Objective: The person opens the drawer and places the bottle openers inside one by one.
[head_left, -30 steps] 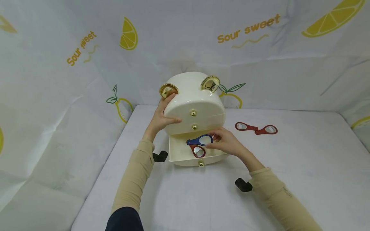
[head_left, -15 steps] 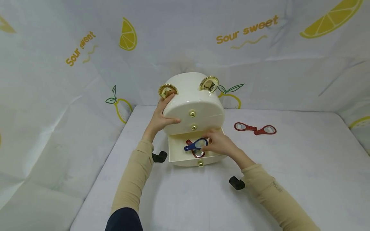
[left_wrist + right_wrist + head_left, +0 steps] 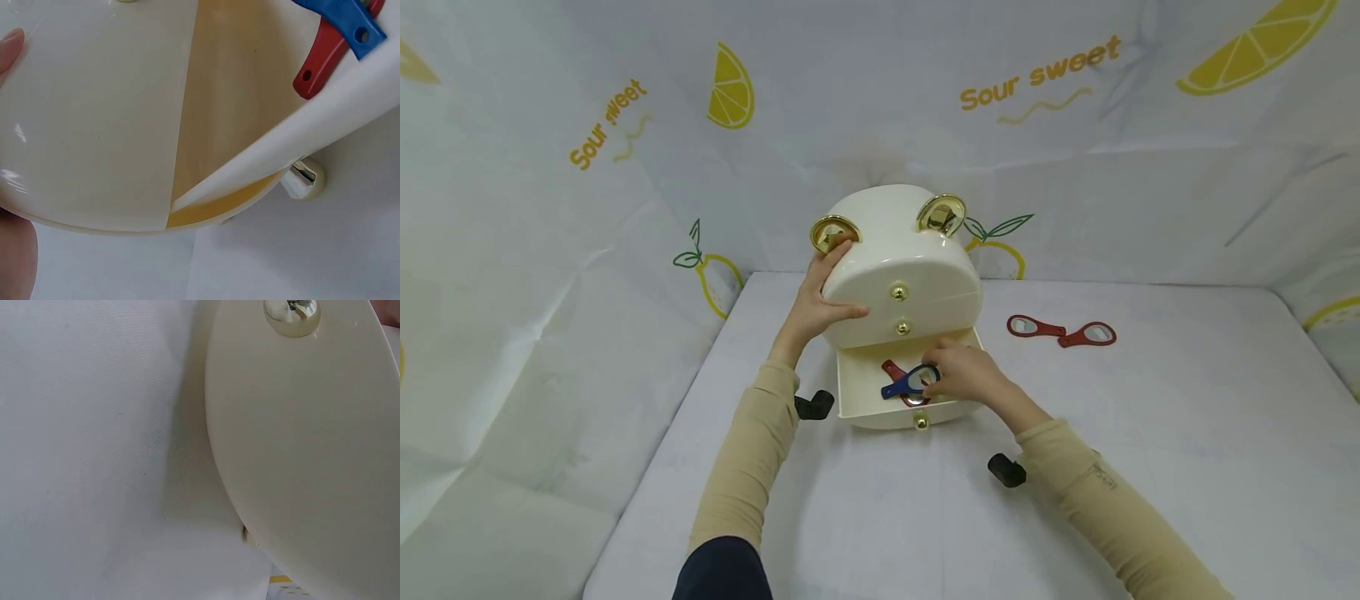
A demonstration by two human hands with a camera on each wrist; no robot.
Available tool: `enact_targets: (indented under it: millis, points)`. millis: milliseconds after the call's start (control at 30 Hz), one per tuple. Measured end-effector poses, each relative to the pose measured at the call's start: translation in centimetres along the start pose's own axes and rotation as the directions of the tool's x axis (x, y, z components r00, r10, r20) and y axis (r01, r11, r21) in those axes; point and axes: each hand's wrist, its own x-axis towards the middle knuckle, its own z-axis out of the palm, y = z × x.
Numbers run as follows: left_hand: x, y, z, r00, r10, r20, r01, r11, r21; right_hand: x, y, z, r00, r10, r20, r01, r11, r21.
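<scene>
A white rounded storage box [image 3: 936, 287] with gold ears and knobs stands on the table, its bottom drawer [image 3: 857, 379] pulled out. My left hand [image 3: 816, 310] grips the box's left side, thumb across the front. Inside the drawer, my right hand [image 3: 970, 372] pinches a blue bottle opener [image 3: 895, 388] by its ring end. Beneath the blue one lies a red bottle opener [image 3: 891, 368], partly covered. The left wrist view catches the blue handle [image 3: 350, 22] crossing the red handle [image 3: 319, 65]. From the right wrist, mostly the drawer front [image 3: 300, 437] shows; the right fingers are nearly all hidden.
Two more red bottle openers, a left one [image 3: 1033, 327] and a right one [image 3: 1088, 335], lie on the table right of the box. A lemon-printed cloth [image 3: 865, 100] hangs behind. Black camera mounts [image 3: 1006, 471] project from the wrists.
My right hand has moved left and down with the blue bottle opener, bringing it lower over the red one in the drawer. The left hand stays in place on the box.
</scene>
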Motion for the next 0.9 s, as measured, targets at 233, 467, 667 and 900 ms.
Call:
enact_targets:
  millis: [233, 467, 667, 900]
  points:
    - [0.0, -0.3, 0.0, 1.000, 0.003, 0.006, -0.003, 1.000, -0.008, 0.4, 0.0, 0.6, 0.999, -0.016, 0.031, 0.015, 1.000, 0.021]
    - [0.0, -0.3, 0.0, 1.000, 0.018, 0.000, -0.018, 1.000, -0.014, 0.7, 0.0, 1.0, 0.999, -0.013, 0.040, 0.012, 0.999, 0.035]
    - [0.1, -0.3, -0.1, 1.000, 0.017, 0.002, -0.017, 1.000, -0.008, 0.9, -0.1, 1.1, 0.999, -0.015, 0.039, 0.014, 0.999, 0.030]
    - [0.2, -0.4, -0.1, 1.000, 0.016, 0.000, -0.016, 1.000, -0.008, 0.8, -0.1, 1.1, 0.999, -0.012, 0.041, 0.011, 1.000, 0.024]
